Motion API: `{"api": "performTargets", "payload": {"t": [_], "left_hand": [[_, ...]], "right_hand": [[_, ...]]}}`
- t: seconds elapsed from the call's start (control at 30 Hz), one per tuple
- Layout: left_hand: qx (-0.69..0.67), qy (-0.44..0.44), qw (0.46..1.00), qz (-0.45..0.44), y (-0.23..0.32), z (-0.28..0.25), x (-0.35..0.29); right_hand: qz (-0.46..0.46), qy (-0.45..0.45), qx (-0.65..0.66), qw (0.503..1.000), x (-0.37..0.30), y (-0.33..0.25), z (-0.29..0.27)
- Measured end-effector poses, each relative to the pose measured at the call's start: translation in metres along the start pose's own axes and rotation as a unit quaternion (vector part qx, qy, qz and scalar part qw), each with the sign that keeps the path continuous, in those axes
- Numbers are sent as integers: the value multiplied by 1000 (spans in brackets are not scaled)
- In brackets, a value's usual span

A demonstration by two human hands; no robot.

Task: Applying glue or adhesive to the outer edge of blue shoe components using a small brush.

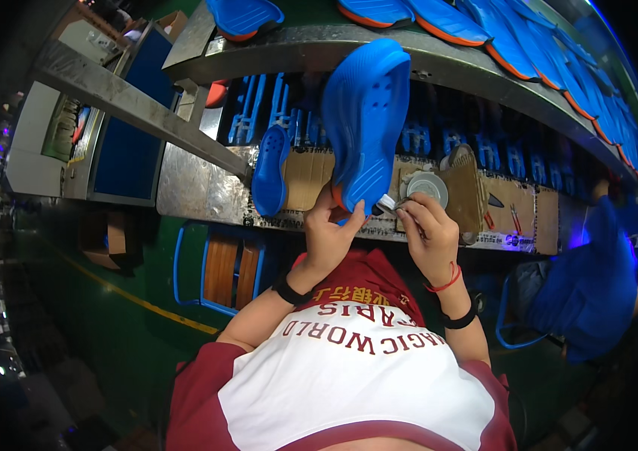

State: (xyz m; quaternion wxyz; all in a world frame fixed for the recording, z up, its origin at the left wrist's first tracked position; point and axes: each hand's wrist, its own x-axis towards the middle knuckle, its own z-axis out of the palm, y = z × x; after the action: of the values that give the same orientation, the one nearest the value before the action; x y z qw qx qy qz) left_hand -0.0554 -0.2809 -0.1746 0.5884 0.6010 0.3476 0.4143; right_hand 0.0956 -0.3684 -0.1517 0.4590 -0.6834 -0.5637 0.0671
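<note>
My left hand (330, 233) is closed on the lower end of a large blue shoe sole (368, 113) with an orange edge, thumb on its ribbed face. The sole stands tilted up above the bench edge. In my right hand (432, 229), thumb and fingers pinch a small tool with a white end (387, 201), its kind too small to tell. That white end is close beside the lower end of the sole. A smaller blue sole with holes (270, 171) lies on the bench to the left. Just beyond my right hand is a white round dish (426, 188).
Bent cardboard (463, 192) stands beside the dish, near red-handled tools (516, 218) on the bench. Above runs a metal shelf (281, 56) carrying several blue-orange soles (450, 22). A wooden-seated stool (225, 269) stands lower left; a person in blue (597, 278) sits at right.
</note>
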Motion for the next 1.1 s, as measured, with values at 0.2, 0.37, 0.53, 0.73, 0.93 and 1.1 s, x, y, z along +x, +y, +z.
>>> {"api": "performTargets", "payload": {"t": [0.2,0.37,0.53,0.73,0.93,1.1], "left_hand": [[24,9,1000,8,-6,0,3],[43,29,998,25,-10,1,6],[-18,37,997,69,17,-20,29],[-38,103,984,137,97,-86,130],[57,213,970,99,99,-150,214],[-43,104,993,22,98,-140,240]], "right_hand": [[15,-20,45,999,1,0,3],[66,-20,114,991,-3,4,3],[138,86,237,958,-4,11,-6],[133,92,203,966,-19,21,-15],[166,90,248,950,-31,20,-7],[176,83,247,949,-36,26,-5]]}}
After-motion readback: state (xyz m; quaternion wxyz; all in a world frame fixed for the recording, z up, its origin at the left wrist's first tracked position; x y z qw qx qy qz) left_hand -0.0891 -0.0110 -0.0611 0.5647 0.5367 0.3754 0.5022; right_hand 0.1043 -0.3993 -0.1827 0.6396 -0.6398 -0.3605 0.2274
